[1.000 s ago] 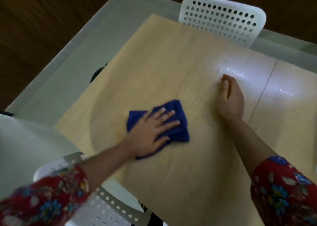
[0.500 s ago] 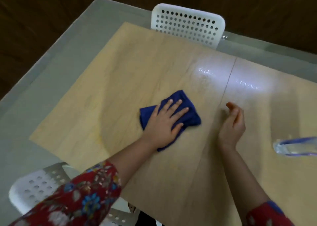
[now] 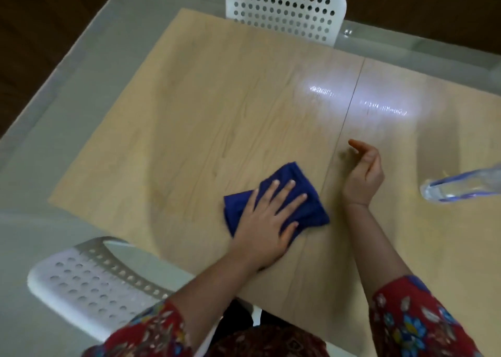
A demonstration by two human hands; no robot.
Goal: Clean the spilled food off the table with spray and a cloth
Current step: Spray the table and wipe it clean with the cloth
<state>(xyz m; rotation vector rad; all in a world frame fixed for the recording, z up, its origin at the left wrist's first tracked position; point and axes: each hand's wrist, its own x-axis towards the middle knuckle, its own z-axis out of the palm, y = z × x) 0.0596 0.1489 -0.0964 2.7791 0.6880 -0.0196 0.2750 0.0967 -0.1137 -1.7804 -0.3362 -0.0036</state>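
A folded dark blue cloth [image 3: 291, 179] lies on the light wooden table [image 3: 206, 118], near its front middle. My left hand [image 3: 267, 221] presses flat on the cloth with straight, spread fingers. To the right of the cloth, my right hand [image 3: 364, 171] hovers just above the table with loosely curled fingers and holds nothing. A clear spray bottle [image 3: 461, 187] with blue edges lies at the right edge of the view, partly cut off. I see no food bits on the wood; a small dark smudge sits near my right fingertips.
A white perforated chair [image 3: 284, 7] stands at the table's far side. A second white perforated chair [image 3: 89, 283] stands at the near left. A seam [image 3: 349, 104] runs across the tabletop. Grey floor surrounds the table.
My left hand slid the cloth to the right along the table. My right hand lifted off the wood and drew back toward me. The view swung right, bringing the spray bottle into sight.
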